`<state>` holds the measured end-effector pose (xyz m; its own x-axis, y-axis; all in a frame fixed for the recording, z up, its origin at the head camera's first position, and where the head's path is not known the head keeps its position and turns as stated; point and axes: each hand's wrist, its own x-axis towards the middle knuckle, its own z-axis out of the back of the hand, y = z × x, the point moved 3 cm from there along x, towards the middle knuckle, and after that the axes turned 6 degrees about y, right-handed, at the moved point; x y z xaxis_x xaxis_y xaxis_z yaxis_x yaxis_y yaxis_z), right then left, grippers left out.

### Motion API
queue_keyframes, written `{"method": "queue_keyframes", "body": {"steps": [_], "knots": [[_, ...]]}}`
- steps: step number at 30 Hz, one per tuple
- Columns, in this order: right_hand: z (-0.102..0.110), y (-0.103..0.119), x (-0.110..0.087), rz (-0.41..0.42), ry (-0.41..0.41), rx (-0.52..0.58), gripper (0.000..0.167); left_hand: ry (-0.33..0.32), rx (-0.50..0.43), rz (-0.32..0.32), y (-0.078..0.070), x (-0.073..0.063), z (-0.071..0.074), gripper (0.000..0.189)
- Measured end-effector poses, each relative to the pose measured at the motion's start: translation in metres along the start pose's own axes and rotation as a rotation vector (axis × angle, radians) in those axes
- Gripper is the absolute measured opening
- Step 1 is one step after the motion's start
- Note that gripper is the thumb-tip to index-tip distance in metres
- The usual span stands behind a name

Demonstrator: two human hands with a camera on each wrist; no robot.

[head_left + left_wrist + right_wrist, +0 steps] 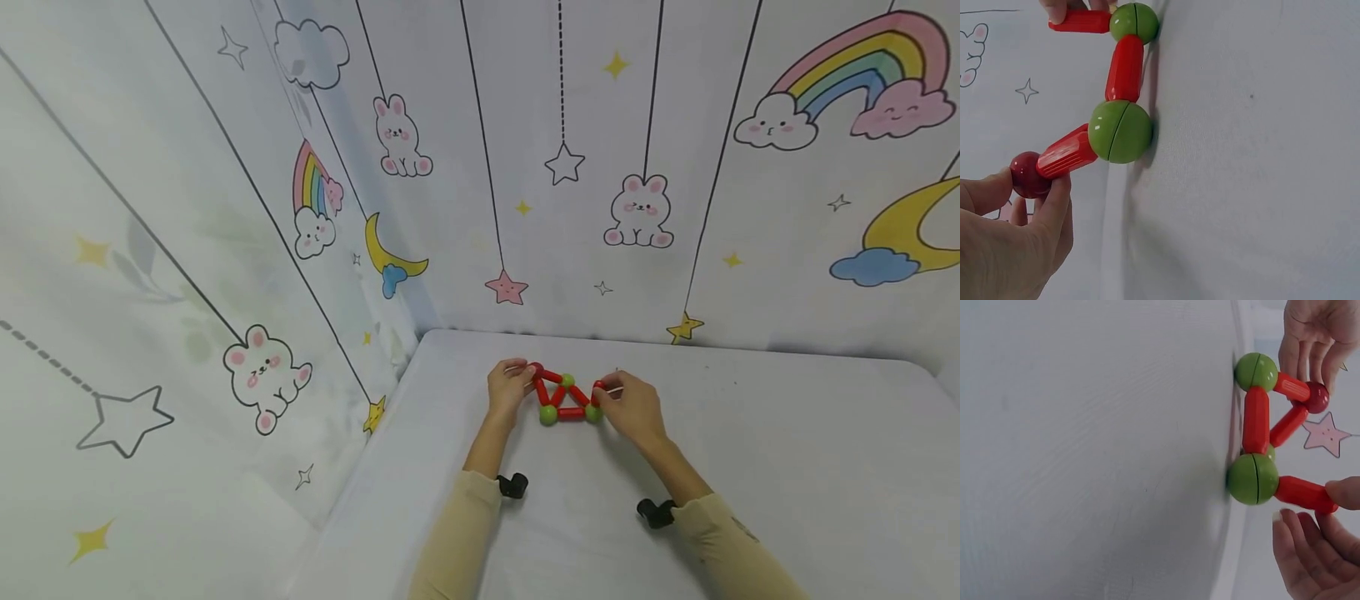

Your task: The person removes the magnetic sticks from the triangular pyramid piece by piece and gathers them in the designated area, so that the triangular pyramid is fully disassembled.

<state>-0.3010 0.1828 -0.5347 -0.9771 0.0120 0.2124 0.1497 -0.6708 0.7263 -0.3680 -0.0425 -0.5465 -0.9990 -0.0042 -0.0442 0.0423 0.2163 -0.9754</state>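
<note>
A small frame of red rods and green balls (567, 397) stands on the white table (750, 433) between both hands. My left hand (522, 375) pinches the dark red ball (1026, 175) and the end of a red rod (1066, 153) that leads to a green ball (1120, 131). My right hand (606, 390) holds the free end of another red rod (1302, 493) stuck to a green ball (1252, 479) on the table. Between the two lower green balls lies a red rod (1256, 420). More rods slant up to the dark red ball (1317, 397).
The table sits in a corner between two walls printed with rabbits, stars, moons and rainbows (637, 212). Black wrist mounts (513, 485) (655, 512) show on both sleeved forearms. Bare table stretches to the right and towards me.
</note>
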Motion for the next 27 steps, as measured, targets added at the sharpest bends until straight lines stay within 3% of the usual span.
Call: {"method": "queue_keyframes", "body": {"steps": [7,19,27], "knots": [[0.006,-0.011,-0.004,-0.074,0.011,0.001,0.027,-0.003,-0.023,0.022,0.004,0.000,0.005,0.034],[0.019,-0.030,-0.011,-0.132,0.033,-0.060,0.035,-0.080,0.046,0.093,0.014,0.002,0.016,0.026],[0.024,-0.039,-0.014,-0.194,0.093,-0.075,0.040,-0.074,0.080,0.149,0.020,0.000,0.019,0.035]]}}
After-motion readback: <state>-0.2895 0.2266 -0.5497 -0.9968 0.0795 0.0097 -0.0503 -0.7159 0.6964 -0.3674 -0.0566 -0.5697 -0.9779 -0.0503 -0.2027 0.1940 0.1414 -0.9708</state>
